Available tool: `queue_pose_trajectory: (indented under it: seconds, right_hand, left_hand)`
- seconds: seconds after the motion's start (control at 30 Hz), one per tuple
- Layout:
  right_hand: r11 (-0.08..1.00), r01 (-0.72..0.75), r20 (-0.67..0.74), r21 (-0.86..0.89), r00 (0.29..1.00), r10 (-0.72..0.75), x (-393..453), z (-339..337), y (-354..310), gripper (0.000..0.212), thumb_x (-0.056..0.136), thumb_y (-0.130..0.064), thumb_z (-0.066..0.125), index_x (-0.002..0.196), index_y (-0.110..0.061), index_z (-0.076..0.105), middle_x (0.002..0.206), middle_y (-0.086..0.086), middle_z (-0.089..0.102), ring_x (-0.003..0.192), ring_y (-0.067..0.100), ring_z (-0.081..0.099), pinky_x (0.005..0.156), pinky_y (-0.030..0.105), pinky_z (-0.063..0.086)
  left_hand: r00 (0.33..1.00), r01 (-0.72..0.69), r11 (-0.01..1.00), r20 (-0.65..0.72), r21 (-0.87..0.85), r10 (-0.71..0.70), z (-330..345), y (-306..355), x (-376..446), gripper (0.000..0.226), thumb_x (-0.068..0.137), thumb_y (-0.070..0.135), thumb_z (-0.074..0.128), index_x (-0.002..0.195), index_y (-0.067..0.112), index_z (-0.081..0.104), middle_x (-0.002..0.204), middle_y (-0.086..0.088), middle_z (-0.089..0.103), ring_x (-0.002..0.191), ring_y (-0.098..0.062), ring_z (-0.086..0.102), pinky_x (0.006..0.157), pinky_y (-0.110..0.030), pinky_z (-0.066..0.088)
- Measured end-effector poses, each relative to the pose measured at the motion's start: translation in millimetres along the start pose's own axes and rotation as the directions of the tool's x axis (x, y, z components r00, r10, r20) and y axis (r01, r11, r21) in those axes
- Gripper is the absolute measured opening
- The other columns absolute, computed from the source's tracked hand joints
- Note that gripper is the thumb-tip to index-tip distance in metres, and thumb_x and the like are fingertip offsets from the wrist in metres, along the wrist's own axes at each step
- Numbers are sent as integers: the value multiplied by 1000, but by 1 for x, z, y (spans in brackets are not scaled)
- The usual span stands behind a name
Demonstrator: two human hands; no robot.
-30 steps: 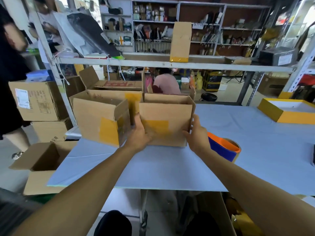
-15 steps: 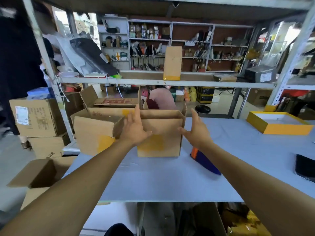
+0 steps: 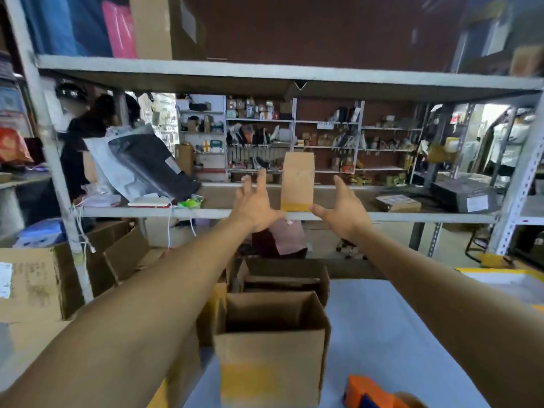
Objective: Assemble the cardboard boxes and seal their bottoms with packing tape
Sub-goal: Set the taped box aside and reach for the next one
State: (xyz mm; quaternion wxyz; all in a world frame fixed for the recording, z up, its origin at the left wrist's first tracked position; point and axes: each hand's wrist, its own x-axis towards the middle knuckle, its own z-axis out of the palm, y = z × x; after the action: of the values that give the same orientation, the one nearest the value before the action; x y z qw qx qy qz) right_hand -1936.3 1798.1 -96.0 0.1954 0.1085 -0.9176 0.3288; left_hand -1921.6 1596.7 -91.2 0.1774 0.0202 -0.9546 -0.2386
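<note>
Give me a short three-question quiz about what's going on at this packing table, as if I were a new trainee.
1. True or false: the left hand and right hand are both gripping the flat brown cardboard piece with a yellow tape strip standing on the grey metal shelf.
2. Which stands nearest the camera on the pale blue table? A) open brown cardboard box with yellow tape on its front B) a pink bag C) a black pouch
3. Fill in: the orange and blue tape roll lies to the box's ____.

Key: 1 false, both hands are open, either side of it; 2 A; 3 right.
</note>
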Motion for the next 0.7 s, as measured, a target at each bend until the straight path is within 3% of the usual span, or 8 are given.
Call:
queue_pose_trajectory:
  seconds: [0.07,0.17,0.27,0.37,0.43,0.5,0.6,0.7]
  right_hand:
    - [1000,-19,2,11,1000,19,41,16,12,96,87,-49,66,156,-21,6,160,7,22,141,30,31,101,38,40]
    - [997,-73,20,32,997,72,96,50,38,99,86,-49,67,156,-18,4,160,12,22,142,32,30,109,43,34]
    - [988,-118,36,94,993,115,139,84,64,100,86,-49,67,156,-19,2,157,15,26,139,34,34,108,43,35]
    - [979,-117,81,169,991,105,166,109,78,98,86,-45,68,156,-22,3,154,14,34,135,35,40,105,42,37]
    - [966,-76,116,245,992,49,173,119,79,92,85,-37,70,154,-27,10,144,12,48,127,34,49,103,44,42]
    - [945,-42,130,324,992,-1,172,121,75,88,83,-32,73,152,-29,17,134,7,55,119,32,54,101,48,44]
    - [909,-26,104,416,994,-19,157,109,61,86,82,-33,75,149,-28,22,129,4,58,115,29,56,99,51,46]
    - [873,-13,77,488,997,-28,121,80,36,85,81,-30,76,148,-26,25,128,-2,56,115,24,56,100,47,48]
  left_hand:
    - [1000,6,1000,6,-12,-6,17,-1,46,119,82,50,74,157,30,-16,166,-13,-11,151,-40,-2,121,-53,15]
    - [999,50,994,-4,-92,-50,55,-11,110,121,79,45,79,157,29,-12,165,-14,-11,151,-42,3,121,-52,20]
    - [996,84,974,24,-208,-81,97,-27,160,126,76,41,83,157,28,-12,165,-16,-10,151,-40,7,119,-53,24]
    - [994,87,949,93,-302,-61,126,-37,187,125,76,35,83,157,27,-11,164,-17,1,151,-37,10,119,-52,25]
    - [995,35,916,103,-400,7,133,-36,192,114,75,20,84,157,24,4,155,-16,26,142,-36,30,112,-44,37]
    - [995,-1,841,83,-540,54,132,-30,188,103,75,0,79,153,19,16,138,-11,46,130,-29,45,93,-30,47]
    - [991,-92,754,17,-650,135,112,-19,166,104,76,-15,70,155,18,12,127,-2,48,118,-17,46,67,-5,44]
    - [978,-171,711,-31,-682,205,79,-7,120,105,79,-15,68,158,19,8,128,-1,48,120,-17,47,66,-2,46]
